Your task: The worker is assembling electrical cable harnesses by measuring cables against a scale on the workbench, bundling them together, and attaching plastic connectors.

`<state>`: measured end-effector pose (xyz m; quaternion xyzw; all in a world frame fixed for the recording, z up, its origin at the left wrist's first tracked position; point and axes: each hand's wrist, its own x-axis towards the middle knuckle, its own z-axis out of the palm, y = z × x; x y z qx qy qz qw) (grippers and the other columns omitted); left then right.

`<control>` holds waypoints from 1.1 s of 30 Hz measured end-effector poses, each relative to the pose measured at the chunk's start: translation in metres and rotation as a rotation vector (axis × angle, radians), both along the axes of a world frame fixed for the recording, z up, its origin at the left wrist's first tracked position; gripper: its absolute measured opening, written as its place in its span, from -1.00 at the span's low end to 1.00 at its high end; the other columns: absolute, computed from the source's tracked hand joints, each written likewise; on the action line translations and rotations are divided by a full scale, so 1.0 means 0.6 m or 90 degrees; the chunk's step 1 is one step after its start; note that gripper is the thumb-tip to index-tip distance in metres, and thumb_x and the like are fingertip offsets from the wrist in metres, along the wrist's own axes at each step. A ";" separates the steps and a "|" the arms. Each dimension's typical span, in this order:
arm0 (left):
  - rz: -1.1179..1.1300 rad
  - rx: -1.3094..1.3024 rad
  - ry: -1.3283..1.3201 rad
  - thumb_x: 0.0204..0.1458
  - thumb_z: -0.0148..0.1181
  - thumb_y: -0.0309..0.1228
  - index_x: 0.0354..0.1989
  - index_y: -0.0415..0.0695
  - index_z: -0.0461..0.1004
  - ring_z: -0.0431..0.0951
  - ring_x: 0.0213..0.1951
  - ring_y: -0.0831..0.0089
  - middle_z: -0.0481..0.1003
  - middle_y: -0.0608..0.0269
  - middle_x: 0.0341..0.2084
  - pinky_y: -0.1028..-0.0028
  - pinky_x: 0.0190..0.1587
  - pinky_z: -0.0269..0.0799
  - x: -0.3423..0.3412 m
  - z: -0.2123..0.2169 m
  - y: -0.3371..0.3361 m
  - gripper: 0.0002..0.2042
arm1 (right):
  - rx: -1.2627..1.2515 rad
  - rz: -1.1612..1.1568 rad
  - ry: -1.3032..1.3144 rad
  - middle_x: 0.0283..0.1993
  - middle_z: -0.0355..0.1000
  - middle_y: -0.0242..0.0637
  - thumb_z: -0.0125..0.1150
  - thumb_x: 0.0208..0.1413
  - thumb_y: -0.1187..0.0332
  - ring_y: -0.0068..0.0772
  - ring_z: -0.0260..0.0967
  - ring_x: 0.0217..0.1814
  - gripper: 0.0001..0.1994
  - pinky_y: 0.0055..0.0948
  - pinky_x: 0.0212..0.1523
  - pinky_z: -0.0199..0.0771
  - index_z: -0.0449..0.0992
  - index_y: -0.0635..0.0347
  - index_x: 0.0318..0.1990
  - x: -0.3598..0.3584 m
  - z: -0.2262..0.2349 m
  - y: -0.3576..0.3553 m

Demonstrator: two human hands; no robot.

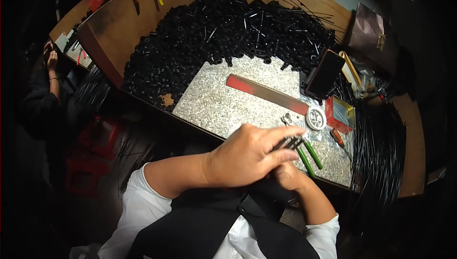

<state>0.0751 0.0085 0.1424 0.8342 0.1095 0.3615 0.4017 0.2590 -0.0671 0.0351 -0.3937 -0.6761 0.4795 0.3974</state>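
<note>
My left hand (243,156) reaches across my body above the near edge of a speckled board (219,102). Its fingers and thumb curve around several short dark pieces (291,143), whose exact kind is hard to make out. Beneath it, my right hand (289,177) is curled, with most of its fingers hidden behind the left one. Just past the fingers lie green-handled pliers (312,155). A round white dish (315,117) holding small bits sits beyond them, at the end of a worn red-and-brown bar (266,94).
A large heap of black tubular parts (214,35) fills the back. To the right are a phone (326,73), a red box (339,114), a screwdriver (338,137), a dark bag (373,35) and long black rods (381,149). Another person's arm (54,80) shows far left.
</note>
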 end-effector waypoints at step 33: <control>0.729 0.341 -0.051 0.11 0.02 -0.50 -0.15 -0.21 0.38 0.53 -0.39 0.14 0.51 0.04 -0.36 0.30 -0.24 0.44 -0.039 -0.215 0.460 -0.84 | -0.126 -0.326 0.007 -0.42 0.52 -0.31 0.07 0.19 0.40 -0.57 0.43 -0.37 -0.85 -0.57 -0.29 0.41 0.46 0.32 -0.33 -0.051 -0.047 0.128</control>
